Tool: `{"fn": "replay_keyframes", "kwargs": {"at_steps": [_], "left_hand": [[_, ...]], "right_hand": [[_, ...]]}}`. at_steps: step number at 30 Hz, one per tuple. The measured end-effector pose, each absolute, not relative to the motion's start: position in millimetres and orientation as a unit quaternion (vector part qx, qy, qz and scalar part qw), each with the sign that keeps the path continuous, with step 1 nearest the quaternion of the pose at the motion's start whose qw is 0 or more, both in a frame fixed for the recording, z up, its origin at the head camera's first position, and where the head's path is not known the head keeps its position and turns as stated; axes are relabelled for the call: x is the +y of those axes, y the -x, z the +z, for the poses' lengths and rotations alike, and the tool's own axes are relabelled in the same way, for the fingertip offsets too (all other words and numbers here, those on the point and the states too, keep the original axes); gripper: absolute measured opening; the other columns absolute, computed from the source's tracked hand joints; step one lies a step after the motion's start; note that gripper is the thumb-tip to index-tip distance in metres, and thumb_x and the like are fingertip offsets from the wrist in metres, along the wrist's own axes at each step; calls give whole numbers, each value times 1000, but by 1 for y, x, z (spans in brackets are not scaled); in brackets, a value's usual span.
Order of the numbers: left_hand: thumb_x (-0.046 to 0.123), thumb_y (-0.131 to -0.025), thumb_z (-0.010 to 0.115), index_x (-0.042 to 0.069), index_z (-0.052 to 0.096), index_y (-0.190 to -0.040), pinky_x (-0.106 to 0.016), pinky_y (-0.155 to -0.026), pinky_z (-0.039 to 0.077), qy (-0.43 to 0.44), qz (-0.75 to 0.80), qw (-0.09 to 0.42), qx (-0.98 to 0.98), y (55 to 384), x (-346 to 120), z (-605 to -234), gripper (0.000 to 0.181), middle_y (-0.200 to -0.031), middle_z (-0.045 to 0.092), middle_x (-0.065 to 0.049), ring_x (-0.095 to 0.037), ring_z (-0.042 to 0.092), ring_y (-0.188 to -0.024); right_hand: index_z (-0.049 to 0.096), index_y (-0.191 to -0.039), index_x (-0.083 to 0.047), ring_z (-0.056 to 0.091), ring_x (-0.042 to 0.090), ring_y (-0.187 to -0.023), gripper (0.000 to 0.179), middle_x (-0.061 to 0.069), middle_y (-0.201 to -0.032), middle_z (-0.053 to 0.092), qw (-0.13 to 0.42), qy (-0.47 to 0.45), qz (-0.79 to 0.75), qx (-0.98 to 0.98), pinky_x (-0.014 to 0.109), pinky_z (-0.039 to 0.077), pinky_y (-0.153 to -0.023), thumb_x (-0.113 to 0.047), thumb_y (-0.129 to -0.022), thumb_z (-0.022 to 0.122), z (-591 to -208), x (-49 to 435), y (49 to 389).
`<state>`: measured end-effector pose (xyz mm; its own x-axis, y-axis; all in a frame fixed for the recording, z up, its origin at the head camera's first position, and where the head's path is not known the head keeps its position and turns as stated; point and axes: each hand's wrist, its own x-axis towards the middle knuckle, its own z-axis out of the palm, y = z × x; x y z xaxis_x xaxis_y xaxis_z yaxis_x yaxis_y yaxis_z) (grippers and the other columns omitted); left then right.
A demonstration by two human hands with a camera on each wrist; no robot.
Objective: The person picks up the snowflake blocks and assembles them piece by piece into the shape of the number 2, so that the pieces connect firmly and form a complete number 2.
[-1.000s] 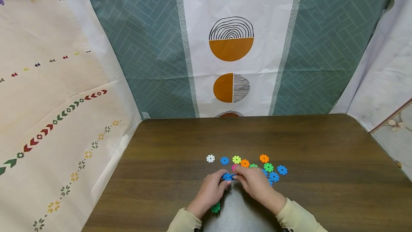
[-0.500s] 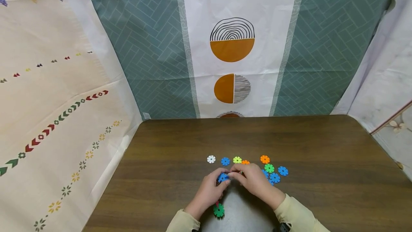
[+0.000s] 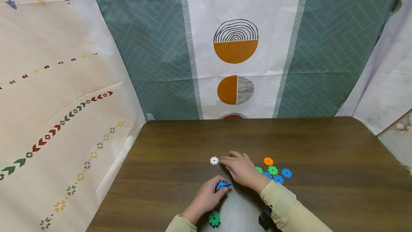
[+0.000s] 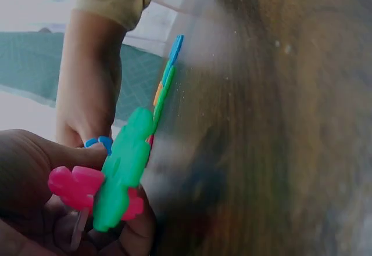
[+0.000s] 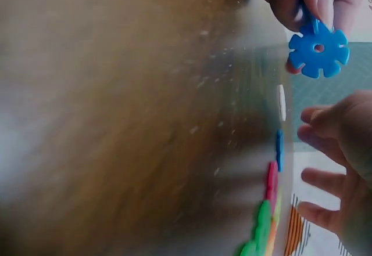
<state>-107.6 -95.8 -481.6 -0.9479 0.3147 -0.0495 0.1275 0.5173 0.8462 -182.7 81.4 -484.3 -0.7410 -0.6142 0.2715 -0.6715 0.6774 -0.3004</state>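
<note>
Above the surface (image 3: 173, 146) — your left grip (image 3: 207, 197) pinches blue discs (image 3: 221, 185).
Brace them; lower your spread right grip (image 3: 242, 169) gently.

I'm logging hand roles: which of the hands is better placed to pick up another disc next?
Probably the right hand: it holds nothing and is close to the white disc, while the left hand grips the joined discs.
</note>
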Motion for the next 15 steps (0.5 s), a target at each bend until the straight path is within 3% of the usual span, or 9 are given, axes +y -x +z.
{"fn": "replay_keyframes", "kwargs": {"at_steps": [4,7,11,15], "left_hand": [[16,-96,63,15,62,-105,-26,-44,45,-124,491,130,852,106,-97,-482,10,-73,54,3,-9,50,-48],[17,-96,62,15,62,-106,-27,-44,45,-122,495,135,850,105,-97,-482,10,-73,54,3,-9,50,-48],[17,-97,61,14,61,-109,-27,-42,44,-119,507,134,843,106,-99,-482,13,-72,53,0,-10,49,-47],[17,-97,61,13,61,-109,-25,-39,43,-115,519,136,836,106,-101,-482,13,-69,53,-1,-11,48,-45]], "right_hand": [[58,-135,-12,37,42,-136,36,7,-137,57,26,-380,171,-909,64,36,-98,-10,-99,55,-483,76,184],[59,-134,-13,38,42,-135,36,5,-134,60,18,-385,163,-908,66,35,-98,-9,-99,55,-481,76,184],[70,-117,-16,55,34,-116,25,0,-110,71,63,-376,181,-906,58,39,-95,-9,-93,65,-480,79,186],[72,-108,-17,54,21,-93,22,-5,-96,70,97,-371,184,-905,45,42,-83,-15,-87,74,-483,80,187]]}}
